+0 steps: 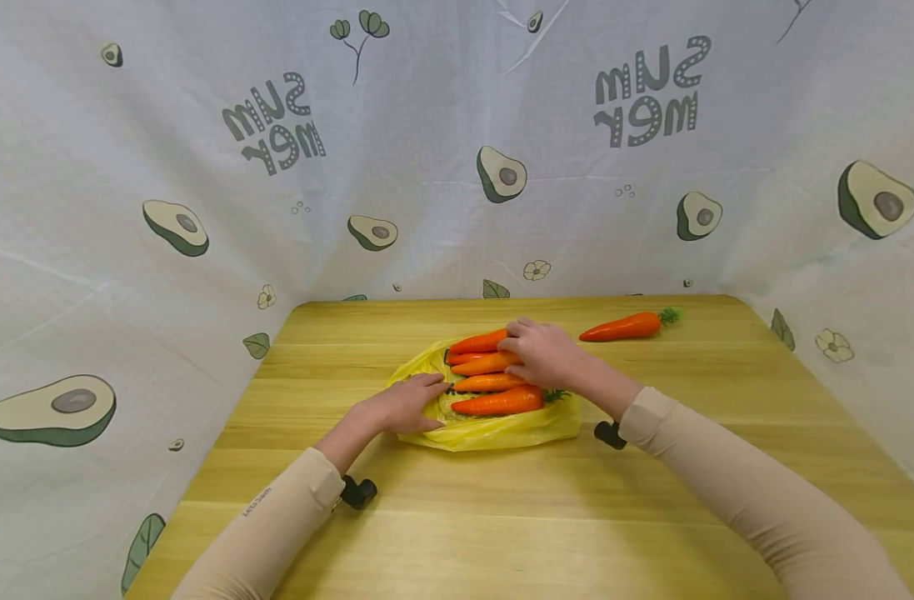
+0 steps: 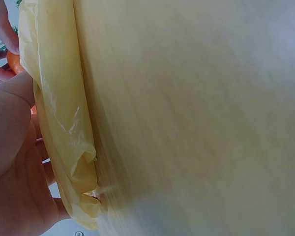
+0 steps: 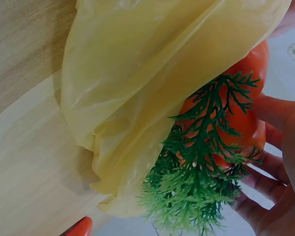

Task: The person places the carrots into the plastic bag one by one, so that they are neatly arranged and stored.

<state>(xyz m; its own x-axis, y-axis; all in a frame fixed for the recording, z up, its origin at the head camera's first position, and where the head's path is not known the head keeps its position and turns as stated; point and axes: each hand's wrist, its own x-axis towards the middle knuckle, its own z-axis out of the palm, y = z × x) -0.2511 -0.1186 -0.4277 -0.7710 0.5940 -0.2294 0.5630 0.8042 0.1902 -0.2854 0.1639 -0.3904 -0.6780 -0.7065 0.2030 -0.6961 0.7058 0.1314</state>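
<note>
Several orange toy carrots [image 1: 499,402] with green leafy tops [image 3: 201,132] lie side by side on a crumpled yellow plastic bag [image 1: 494,435]. My left hand [image 1: 404,404] rests at the bag's left edge, fingers extended toward the carrot tips. In the left wrist view, the bag's folded side [image 2: 64,98] covers part of that hand's fingers. My right hand [image 1: 545,354] reaches over the leafy ends of the far carrots. Its thumb and fingers grip a carrot [image 1: 486,363] there. The right wrist view shows the thumb against a carrot [image 3: 243,128] behind the leaves.
One more carrot [image 1: 625,327] lies apart on the wooden table [image 1: 457,525], at the back right. A white curtain [image 1: 442,100] printed with avocados surrounds the table at the back and both sides. A black wrist camera [image 1: 359,493] sits under the left sleeve.
</note>
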